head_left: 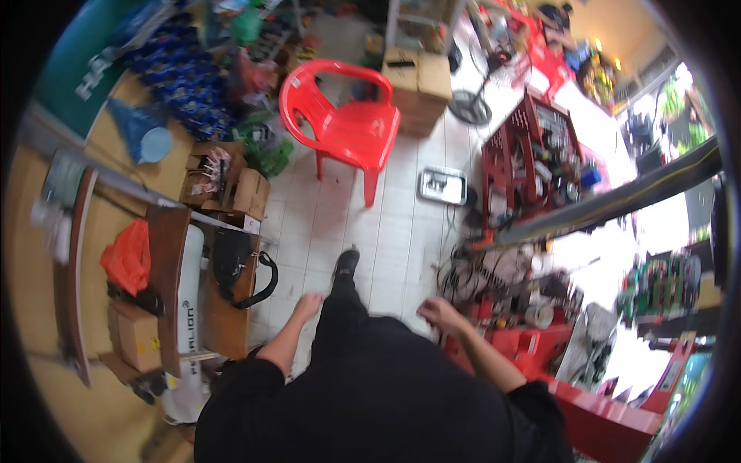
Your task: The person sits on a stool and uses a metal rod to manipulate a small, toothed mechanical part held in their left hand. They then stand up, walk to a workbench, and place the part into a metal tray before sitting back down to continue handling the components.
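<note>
My left hand [309, 305] hangs beside my left thigh, over the pale tiled floor. It is small and blurred, so its fingers do not show clearly and I see nothing in it. On the other side, my right hand [440, 313] is held out past my hip, its fingers loosely bent and apart, with no object visible in them. The nearest things to it are the red metal equipment and clutter [494, 309] at the right. One dark shoe [346, 264] is stepping forward on the tiles. Neither hand touches anything that I can make out.
Ahead stands a red plastic chair [351, 127], with cardboard boxes [417, 85] behind it. A metal tray [442, 186] lies on the floor near a red tool cart [532, 154]. Wooden shelving [166, 270] with a black bag [231, 258] lines the left. A grey post [602, 204] crosses the right.
</note>
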Available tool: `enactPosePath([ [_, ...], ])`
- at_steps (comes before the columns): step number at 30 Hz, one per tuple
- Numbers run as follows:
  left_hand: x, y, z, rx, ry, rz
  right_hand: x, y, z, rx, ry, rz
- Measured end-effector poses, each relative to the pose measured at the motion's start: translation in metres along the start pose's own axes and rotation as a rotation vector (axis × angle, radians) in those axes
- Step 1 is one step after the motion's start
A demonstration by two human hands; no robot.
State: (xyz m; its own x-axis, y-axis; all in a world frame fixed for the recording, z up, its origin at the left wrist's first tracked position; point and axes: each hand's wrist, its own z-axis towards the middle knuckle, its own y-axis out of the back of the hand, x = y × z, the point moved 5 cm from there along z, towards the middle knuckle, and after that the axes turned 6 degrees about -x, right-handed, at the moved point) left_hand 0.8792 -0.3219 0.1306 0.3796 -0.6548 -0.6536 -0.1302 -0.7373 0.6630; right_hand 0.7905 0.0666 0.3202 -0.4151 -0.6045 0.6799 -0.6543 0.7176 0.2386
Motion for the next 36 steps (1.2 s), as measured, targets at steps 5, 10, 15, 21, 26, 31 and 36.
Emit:
enactPosePath([
  [5,-0.105,0.077,0.178,0.315,0.023,0.168,0.076,0.048,0.069,-0.162,0.035,-0.077],
  [10,-0.164,0.129,0.366,0.486,-0.033,0.372,0.109,0.130,0.116,-0.367,0.039,0.411],
  [15,-0.221,0.104,0.497,0.411,-0.141,0.328,0.037,0.240,0.090,-0.779,-0.080,0.276],
  [21,-0.388,0.035,0.532,0.508,-0.290,0.187,-0.028,0.317,0.109,-0.782,-0.198,0.408],
  [26,-0.529,-0.002,0.551,0.672,-0.664,0.304,0.083,0.367,0.175,-0.588,-0.089,0.660],
  [31,-0.625,-0.043,0.596,0.845,-0.780,0.627,0.048,0.356,0.135,-1.065,-0.358,0.611],
  [36,-0.666,-0.091,0.687,1.113,-0.945,0.683,0.069,0.224,0.099,-1.021,-0.976,0.374],
])
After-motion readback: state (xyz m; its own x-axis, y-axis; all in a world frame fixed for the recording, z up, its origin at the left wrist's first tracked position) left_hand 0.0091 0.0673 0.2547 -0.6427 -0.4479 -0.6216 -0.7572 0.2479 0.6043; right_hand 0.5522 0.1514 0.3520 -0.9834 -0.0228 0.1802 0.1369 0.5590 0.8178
